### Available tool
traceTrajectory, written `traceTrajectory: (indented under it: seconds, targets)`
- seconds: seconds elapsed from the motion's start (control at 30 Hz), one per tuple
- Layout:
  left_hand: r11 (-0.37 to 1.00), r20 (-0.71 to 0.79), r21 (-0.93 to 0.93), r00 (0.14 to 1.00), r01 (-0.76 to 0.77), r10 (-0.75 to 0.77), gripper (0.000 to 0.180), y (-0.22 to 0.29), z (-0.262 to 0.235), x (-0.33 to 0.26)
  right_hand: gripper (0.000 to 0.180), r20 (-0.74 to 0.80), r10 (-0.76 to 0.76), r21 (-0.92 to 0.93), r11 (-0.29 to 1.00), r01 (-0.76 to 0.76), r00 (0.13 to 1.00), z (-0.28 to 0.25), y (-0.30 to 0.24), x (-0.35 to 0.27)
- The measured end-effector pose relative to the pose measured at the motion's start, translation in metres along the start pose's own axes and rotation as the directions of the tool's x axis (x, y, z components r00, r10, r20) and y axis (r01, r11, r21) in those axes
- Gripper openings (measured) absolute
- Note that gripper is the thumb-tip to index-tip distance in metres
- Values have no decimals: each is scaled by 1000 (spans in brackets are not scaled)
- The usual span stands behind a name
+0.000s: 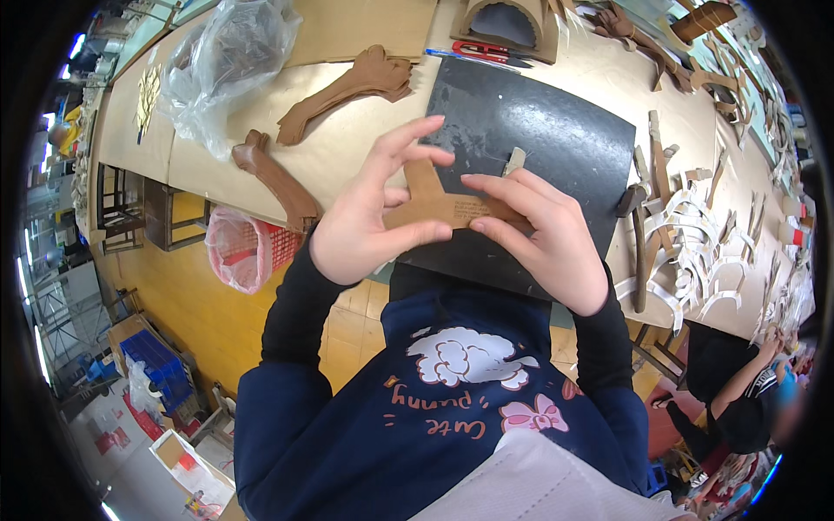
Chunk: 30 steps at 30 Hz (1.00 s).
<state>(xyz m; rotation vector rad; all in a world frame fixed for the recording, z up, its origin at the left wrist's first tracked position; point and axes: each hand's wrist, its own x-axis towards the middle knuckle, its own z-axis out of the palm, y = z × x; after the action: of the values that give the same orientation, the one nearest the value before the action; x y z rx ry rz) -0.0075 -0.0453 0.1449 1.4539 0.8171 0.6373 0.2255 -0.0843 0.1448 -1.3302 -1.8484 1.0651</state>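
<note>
Cardboard piece (434, 207) seemingly between both fingers (417, 234).

Cardboard piece held over a mat on the table

Both hands, left (360, 221) and right (543, 234), hold the cardboard piece (434, 207) between them above the mat's (539, 130) near edge. Cut shapes (347, 87) lie left of the mat, a plastic bag (226, 61) farther left, scraps (695, 243) to its right, a bin (248, 247) below the table (347, 156) edge.
</note>
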Motion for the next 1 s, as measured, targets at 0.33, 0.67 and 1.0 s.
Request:
traceTrajectory:
  seconds: [0.33, 0.67, 1.0]
  targets:
    - [756, -20, 548, 898, -359, 440, 42, 26, 16, 9, 36, -166, -219, -146, 970, 195, 962, -19, -10, -12]
    - [645, 71, 646, 873, -409, 482, 43, 31, 25, 12, 43, -220, -232, -238, 955, 179, 947, -22, -10, -20]
    - [617, 66, 661, 852, -427, 520, 33, 32, 31, 16, 39, -238, -337, -305, 916, 259, 911, -22, -8, -18]
